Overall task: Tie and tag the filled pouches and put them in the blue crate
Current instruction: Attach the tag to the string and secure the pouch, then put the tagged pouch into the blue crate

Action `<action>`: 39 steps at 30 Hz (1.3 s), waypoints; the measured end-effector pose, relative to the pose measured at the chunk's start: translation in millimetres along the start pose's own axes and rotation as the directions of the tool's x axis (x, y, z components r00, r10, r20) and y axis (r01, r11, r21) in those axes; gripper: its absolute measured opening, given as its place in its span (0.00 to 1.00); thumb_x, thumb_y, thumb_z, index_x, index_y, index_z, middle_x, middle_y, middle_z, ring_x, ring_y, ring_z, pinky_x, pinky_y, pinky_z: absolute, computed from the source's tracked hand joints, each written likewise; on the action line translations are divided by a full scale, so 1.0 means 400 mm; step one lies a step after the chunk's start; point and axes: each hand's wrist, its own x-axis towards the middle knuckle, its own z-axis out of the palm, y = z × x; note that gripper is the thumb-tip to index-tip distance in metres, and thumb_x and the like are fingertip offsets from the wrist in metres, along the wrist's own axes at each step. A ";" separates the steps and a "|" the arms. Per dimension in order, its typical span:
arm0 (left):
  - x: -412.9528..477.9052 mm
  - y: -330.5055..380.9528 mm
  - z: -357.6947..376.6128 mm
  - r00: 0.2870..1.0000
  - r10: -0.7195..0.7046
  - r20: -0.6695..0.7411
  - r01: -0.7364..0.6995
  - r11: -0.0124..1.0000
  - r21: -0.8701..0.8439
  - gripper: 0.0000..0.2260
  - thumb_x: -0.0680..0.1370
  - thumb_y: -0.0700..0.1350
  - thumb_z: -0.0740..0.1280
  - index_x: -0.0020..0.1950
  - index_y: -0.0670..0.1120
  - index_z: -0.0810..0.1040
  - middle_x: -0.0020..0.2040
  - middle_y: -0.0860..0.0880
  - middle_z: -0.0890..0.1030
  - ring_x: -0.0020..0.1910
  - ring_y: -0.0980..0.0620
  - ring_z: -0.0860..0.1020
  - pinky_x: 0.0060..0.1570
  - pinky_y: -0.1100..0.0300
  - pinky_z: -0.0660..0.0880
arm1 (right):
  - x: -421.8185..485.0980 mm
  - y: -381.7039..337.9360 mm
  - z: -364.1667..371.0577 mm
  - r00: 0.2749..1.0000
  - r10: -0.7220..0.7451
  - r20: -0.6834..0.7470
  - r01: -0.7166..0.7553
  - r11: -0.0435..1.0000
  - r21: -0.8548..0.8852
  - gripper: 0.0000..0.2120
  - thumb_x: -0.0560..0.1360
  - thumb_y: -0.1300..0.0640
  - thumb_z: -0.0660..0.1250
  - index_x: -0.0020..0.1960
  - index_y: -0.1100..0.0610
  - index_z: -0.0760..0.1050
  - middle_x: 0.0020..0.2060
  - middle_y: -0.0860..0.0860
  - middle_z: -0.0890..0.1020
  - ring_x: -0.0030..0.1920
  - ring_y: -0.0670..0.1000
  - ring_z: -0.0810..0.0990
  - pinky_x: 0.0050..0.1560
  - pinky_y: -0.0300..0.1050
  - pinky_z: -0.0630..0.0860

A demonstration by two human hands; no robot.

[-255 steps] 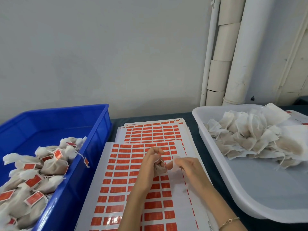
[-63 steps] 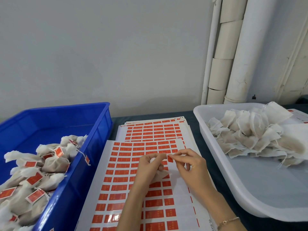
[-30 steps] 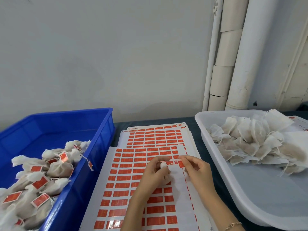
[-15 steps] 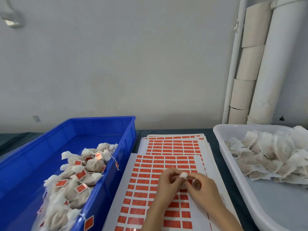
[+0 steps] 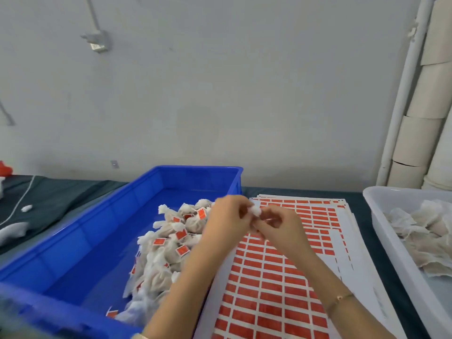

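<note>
My left hand (image 5: 226,221) grips a small white pouch (image 5: 255,211), only its gathered top showing between my hands. My right hand (image 5: 278,223) pinches at the pouch's neck from the right; the tag or string is hidden by my fingers. Both hands hover over the right wall of the blue crate (image 5: 80,241) and the left edge of the red sticker sheets (image 5: 274,285). A heap of tied, red-tagged pouches (image 5: 168,245) lies in the crate along its right side. Untied pouches (image 5: 425,228) lie in the white tray (image 5: 391,245) at the right.
A dark cloth (image 5: 56,199) covers the table left of the crate, with a white cord (image 5: 18,206) and white scraps on it. Cardboard rolls and a white pipe (image 5: 401,94) stand against the wall at the back right.
My hands have lifted the pouch and carried it left, from over the sticker sheet to the crate's right edge. The camera has turned left, showing more of the crate.
</note>
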 end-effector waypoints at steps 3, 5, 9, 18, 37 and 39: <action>-0.001 -0.031 -0.141 0.998 -0.006 -0.070 0.007 1.000 0.021 0.04 0.76 0.46 0.69 0.48 0.51 0.83 0.41 0.55 0.83 0.42 0.58 0.80 0.42 0.66 0.75 | 0.048 -0.095 0.068 0.995 -0.070 0.075 0.063 0.993 0.096 0.03 0.72 0.48 0.72 0.42 0.46 0.79 0.33 0.42 0.82 0.34 0.42 0.82 0.33 0.32 0.77; 0.002 -0.066 -0.214 0.996 -0.032 -0.082 0.033 0.999 0.009 0.04 0.74 0.45 0.69 0.46 0.52 0.84 0.40 0.57 0.84 0.42 0.62 0.80 0.42 0.66 0.75 | 0.075 -0.140 0.115 0.989 -0.107 0.097 0.096 0.989 0.114 0.06 0.71 0.47 0.72 0.43 0.49 0.80 0.34 0.42 0.83 0.36 0.41 0.83 0.35 0.31 0.77; 0.009 -0.155 -0.274 0.992 -0.102 -0.070 0.103 0.995 0.014 0.04 0.75 0.44 0.70 0.46 0.50 0.85 0.42 0.56 0.84 0.44 0.60 0.81 0.46 0.62 0.77 | 0.102 -0.179 0.209 0.988 -0.124 0.096 0.121 0.992 0.039 0.11 0.71 0.45 0.72 0.43 0.53 0.83 0.36 0.44 0.84 0.38 0.42 0.82 0.44 0.37 0.80; -0.010 -0.227 -0.189 0.954 -0.299 0.027 0.287 0.934 0.212 0.22 0.79 0.43 0.63 0.73 0.43 0.65 0.62 0.46 0.78 0.60 0.49 0.75 0.54 0.58 0.71 | 0.029 -0.092 0.245 0.968 -0.064 0.242 0.100 0.985 -0.140 0.12 0.75 0.47 0.67 0.52 0.53 0.80 0.44 0.46 0.81 0.42 0.43 0.79 0.46 0.40 0.78; 0.029 0.354 0.419 0.873 0.400 0.278 -0.325 0.904 -0.277 0.08 0.78 0.43 0.67 0.56 0.49 0.82 0.51 0.53 0.82 0.47 0.57 0.79 0.51 0.66 0.78 | -0.215 0.115 -0.641 0.960 0.109 -0.257 -0.232 0.826 -0.514 0.05 0.72 0.62 0.71 0.44 0.53 0.84 0.34 0.43 0.83 0.31 0.39 0.78 0.35 0.29 0.72; 0.033 0.400 0.475 0.843 0.436 0.314 -0.346 0.888 -0.304 0.09 0.78 0.41 0.66 0.55 0.46 0.83 0.51 0.50 0.83 0.48 0.54 0.80 0.51 0.66 0.76 | -0.225 0.160 -0.718 0.944 0.134 -0.302 -0.295 0.753 -0.588 0.05 0.71 0.62 0.72 0.43 0.53 0.84 0.35 0.44 0.83 0.32 0.41 0.78 0.37 0.32 0.73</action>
